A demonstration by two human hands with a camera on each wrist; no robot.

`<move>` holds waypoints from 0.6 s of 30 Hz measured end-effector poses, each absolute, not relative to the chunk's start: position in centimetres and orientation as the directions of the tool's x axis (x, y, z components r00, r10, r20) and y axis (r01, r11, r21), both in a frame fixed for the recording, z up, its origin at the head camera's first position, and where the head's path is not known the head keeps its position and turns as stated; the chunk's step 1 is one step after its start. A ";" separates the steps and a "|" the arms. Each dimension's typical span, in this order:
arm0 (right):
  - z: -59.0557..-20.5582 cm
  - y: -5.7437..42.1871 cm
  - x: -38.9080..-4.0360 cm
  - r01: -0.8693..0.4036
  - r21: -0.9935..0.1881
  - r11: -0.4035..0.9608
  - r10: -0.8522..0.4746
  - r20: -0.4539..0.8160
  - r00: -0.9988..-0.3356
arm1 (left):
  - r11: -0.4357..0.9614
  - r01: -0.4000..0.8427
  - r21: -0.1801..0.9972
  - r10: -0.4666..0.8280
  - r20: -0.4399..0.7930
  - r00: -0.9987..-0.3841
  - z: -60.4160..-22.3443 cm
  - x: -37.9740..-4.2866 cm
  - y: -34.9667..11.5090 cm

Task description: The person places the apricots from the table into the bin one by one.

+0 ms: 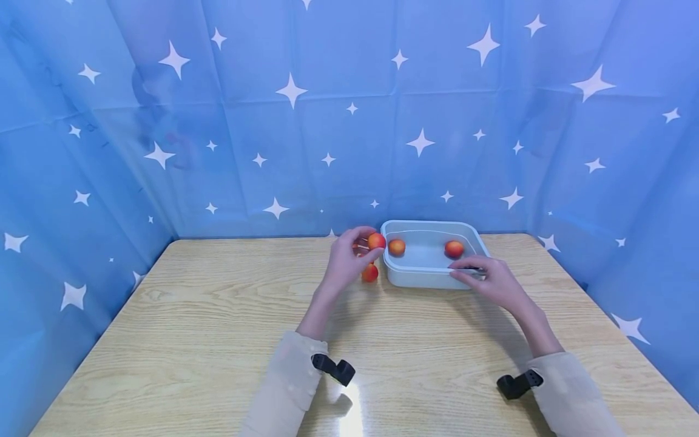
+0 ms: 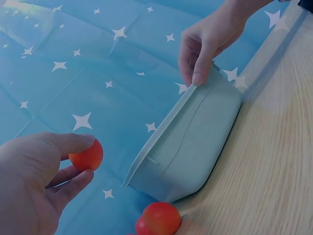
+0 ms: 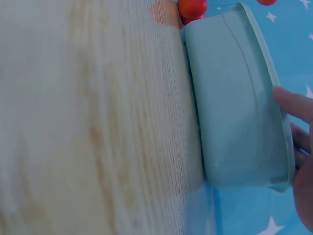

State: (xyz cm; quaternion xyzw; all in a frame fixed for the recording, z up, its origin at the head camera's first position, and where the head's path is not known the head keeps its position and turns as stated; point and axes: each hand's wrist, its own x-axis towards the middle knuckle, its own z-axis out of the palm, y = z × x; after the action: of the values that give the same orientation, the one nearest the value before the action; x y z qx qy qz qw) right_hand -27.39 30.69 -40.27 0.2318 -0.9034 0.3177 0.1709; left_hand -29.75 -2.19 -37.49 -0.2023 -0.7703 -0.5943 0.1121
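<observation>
Between its thumb and fingertips my left hand (image 1: 348, 261) pinches a small round red-orange fruit (image 2: 89, 155), raised beside the left rim of a pale blue-green plastic container (image 1: 426, 278). Two similar fruits, one red-orange (image 1: 397, 247) and one redder (image 1: 454, 249), lie inside the container. My right hand (image 1: 488, 279) grips the container's rim near its front right corner, thumb outside and fingers over the inner side. Just left of the container, below my left hand, another red-orange fruit (image 2: 161, 218) rests on the table, with one more partly hidden behind it.
The wooden table (image 1: 218, 328) carries the container near its back edge. Behind and at both sides hangs a blue curtain (image 1: 349, 121) with white stars. Black wrist cameras sit on both sleeves.
</observation>
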 end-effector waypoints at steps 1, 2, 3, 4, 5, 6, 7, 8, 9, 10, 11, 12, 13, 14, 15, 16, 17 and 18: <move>-40.3 30.7 -27.4 -0.529 -0.493 0.691 -0.311 0.458 -0.833 | 0.207 0.451 0.868 0.183 0.419 -0.889 -37.5 -29.7 -2.1; -40.3 30.7 -27.4 -0.530 -0.491 0.691 -0.312 0.460 -0.832 | 0.200 0.458 0.866 0.186 0.426 -0.886 -37.5 -29.7 -1.9; -40.3 30.7 -27.4 -0.532 -0.489 0.691 -0.313 0.461 -0.830 | 0.195 0.465 0.864 0.188 0.433 -0.882 -37.6 -29.7 -1.8; -40.3 30.7 -27.4 -0.534 -0.488 0.690 -0.314 0.463 -0.829 | 0.189 0.471 0.861 0.190 0.439 -0.878 -37.6 -29.6 -1.6; -40.3 30.7 -27.4 -0.535 -0.487 0.690 -0.314 0.464 -0.828 | 0.184 0.475 0.861 0.190 0.443 -0.876 -37.7 -29.6 -1.5; -40.4 30.8 -27.4 -0.535 -0.487 0.690 -0.315 0.463 -0.828 | 0.180 0.477 0.860 0.190 0.445 -0.875 -37.7 -29.6 -1.4; -40.4 30.8 -27.4 -0.535 -0.488 0.689 -0.317 0.461 -0.829 | 0.183 0.479 0.858 0.190 0.447 -0.874 -37.8 -29.5 -1.2; -40.4 30.8 -27.4 -0.535 -0.490 0.689 -0.317 0.459 -0.830 | 0.191 0.479 0.857 0.189 0.447 -0.874 -37.9 -29.5 -1.1; -40.4 30.8 -27.4 -0.533 -0.492 0.688 -0.317 0.457 -0.831 | 0.195 0.477 0.857 0.190 0.445 -0.875 -37.9 -29.5 -1.0; -40.4 30.8 -27.4 -0.533 -0.493 0.688 -0.317 0.456 -0.832 | 0.202 0.477 0.856 0.190 0.443 -0.876 -38.0 -29.4 -0.8; -40.4 30.8 -27.4 -0.532 -0.495 0.687 -0.318 0.454 -0.832 | 0.209 0.479 0.853 0.191 0.445 -0.875 -38.1 -29.4 -0.7; -40.4 30.8 -27.4 -0.532 -0.495 0.687 -0.318 0.453 -0.833 | 0.220 0.480 0.849 0.193 0.444 -0.875 -38.2 -29.4 -0.6; -40.4 30.8 -27.4 -0.532 -0.495 0.687 -0.319 0.453 -0.832 | 0.226 0.485 0.845 0.197 0.448 -0.872 -38.3 -29.3 -0.5; -40.4 30.8 -27.4 -0.533 -0.494 0.687 -0.318 0.455 -0.832 | 0.228 0.490 0.841 0.201 0.452 -0.869 -38.3 -29.3 -0.3; -40.4 30.8 -27.4 -0.534 -0.493 0.687 -0.319 0.456 -0.831 | 0.226 0.496 0.838 0.205 0.457 -0.866 -38.4 -29.2 -0.2; -40.4 30.8 -27.4 -0.535 -0.491 0.687 -0.319 0.457 -0.830 | 0.228 0.503 0.834 0.209 0.462 -0.862 -38.5 -29.2 -0.1; -40.4 30.8 -27.4 -0.536 -0.491 0.687 -0.319 0.458 -0.830 | 0.229 0.507 0.831 0.212 0.465 -0.859 -38.6 -29.2 0.0; -40.4 30.8 -27.4 -0.536 -0.489 0.688 -0.320 0.459 -0.829 | 0.230 0.510 0.829 0.216 0.468 -0.857 -38.7 -29.1 0.1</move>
State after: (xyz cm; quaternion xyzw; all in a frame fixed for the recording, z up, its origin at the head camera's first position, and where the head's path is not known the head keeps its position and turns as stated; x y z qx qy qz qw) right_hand -27.42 30.81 -40.38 0.2371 -0.9024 0.3161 0.1715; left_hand -29.12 0.14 -38.71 -0.2346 -0.7737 -0.5744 0.1279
